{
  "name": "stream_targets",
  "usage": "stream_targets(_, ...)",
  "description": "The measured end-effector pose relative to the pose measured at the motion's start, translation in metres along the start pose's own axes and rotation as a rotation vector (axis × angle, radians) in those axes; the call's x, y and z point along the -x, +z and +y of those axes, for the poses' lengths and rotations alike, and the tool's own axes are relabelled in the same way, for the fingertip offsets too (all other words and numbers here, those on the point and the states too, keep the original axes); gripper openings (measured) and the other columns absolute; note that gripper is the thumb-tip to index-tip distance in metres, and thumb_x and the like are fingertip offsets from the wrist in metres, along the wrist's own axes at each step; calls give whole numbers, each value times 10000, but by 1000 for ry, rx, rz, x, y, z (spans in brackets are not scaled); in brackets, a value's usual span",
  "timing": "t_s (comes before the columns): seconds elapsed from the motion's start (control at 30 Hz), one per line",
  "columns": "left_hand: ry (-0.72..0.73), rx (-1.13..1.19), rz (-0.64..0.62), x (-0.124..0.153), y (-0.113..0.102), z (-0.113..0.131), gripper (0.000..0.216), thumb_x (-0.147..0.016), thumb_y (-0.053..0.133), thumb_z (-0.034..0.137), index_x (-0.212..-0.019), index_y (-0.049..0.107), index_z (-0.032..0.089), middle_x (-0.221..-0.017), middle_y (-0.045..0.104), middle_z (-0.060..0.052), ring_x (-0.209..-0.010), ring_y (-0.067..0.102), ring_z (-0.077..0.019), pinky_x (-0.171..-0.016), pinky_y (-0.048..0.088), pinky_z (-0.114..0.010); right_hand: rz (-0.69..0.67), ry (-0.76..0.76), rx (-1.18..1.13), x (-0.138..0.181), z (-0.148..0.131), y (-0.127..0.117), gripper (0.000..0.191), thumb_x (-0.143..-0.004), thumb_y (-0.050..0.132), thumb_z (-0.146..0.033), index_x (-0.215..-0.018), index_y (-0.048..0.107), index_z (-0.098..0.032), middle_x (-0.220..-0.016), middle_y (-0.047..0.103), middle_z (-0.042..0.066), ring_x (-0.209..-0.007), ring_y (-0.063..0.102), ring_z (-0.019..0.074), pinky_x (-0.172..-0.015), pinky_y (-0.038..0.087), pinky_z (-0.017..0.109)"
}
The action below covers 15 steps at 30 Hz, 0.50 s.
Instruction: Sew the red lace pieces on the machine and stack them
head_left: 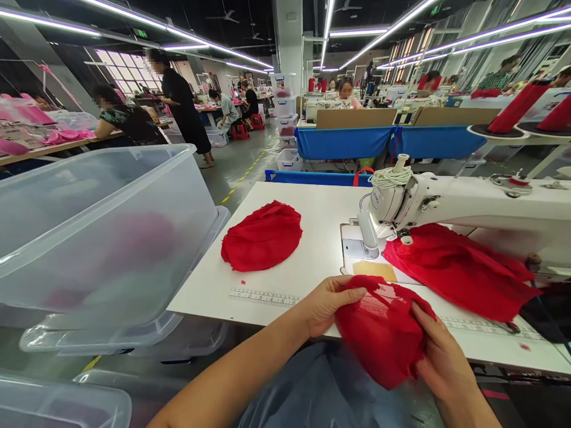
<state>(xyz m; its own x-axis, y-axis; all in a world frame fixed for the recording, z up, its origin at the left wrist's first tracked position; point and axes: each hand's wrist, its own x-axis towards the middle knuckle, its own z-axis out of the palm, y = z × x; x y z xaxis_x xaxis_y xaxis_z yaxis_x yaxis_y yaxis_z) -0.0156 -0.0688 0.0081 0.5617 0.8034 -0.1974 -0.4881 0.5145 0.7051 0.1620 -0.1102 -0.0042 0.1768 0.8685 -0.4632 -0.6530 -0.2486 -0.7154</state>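
A piece of thin red fabric point(379, 333) is stretched between my two hands over the table's front edge. My left hand point(328, 306) pinches its upper left edge between thumb and fingers. On the other side, my right hand point(441, 351) grips its right edge. The cloth is partly see-through near the top. Just beyond it is the sewing machine point(392, 205), with a second red fabric piece point(464, 270) lying under its arm. A folded red fabric bundle point(263, 238) rests on the white table point(312, 261) to the left.
Large clear plastic bins point(107, 238) stand stacked left of the table. Red thread cones point(520, 107) sit above the machine at right. A printed ruler point(265, 297) runs along the table's front. Other people work at tables behind; a person in black point(182, 107) stands in the aisle.
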Motion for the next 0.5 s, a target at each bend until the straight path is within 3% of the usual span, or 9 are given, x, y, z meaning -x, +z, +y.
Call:
stream_targets(0.13, -24, -14, -26, 0, 6, 0, 446, -661, 857, 344, -1040, 748, 135, -1036, 738, -123, -961, 678, -214, -917, 473, -301, 22, 19, -15, 1, -3, 3, 480, -380, 962, -322, -813, 773, -234, -800, 758, 26, -691, 705, 192, -646, 594, 247)
stream_targets(0.27, 1, 20, 72, -6, 6, 0, 424, -652, 856, 421, -921, 755, 110, -896, 748, -114, -815, 685, -175, -825, 500, -263, -22, 56, -5, 3, -2, 5, 454, -410, 957, -322, -809, 771, -211, -798, 756, 47, -700, 705, 219, -660, 594, 293)
stream_targets(0.4, 63, 105, 174, -11, 6, 6, 363, -621, 880, 381, -787, 717, 102, -749, 730, -81, -660, 667, -148, -715, 530, -244, -222, 89, 40, 9, 4, 6, 385, -612, 890, -362, -921, 766, -169, -839, 756, 92, -670, 695, 194, -666, 569, 287)
stream_targets(0.5, 102, 160, 293, -12, 9, 12, 246, -675, 850, 270, -690, 662, 111, -646, 699, -49, -567, 641, -133, -619, 530, -224, -431, 115, 102, 16, 7, 12, 372, -654, 871, -318, -963, 758, -145, -797, 746, 86, -676, 688, 180, -683, 526, 262)
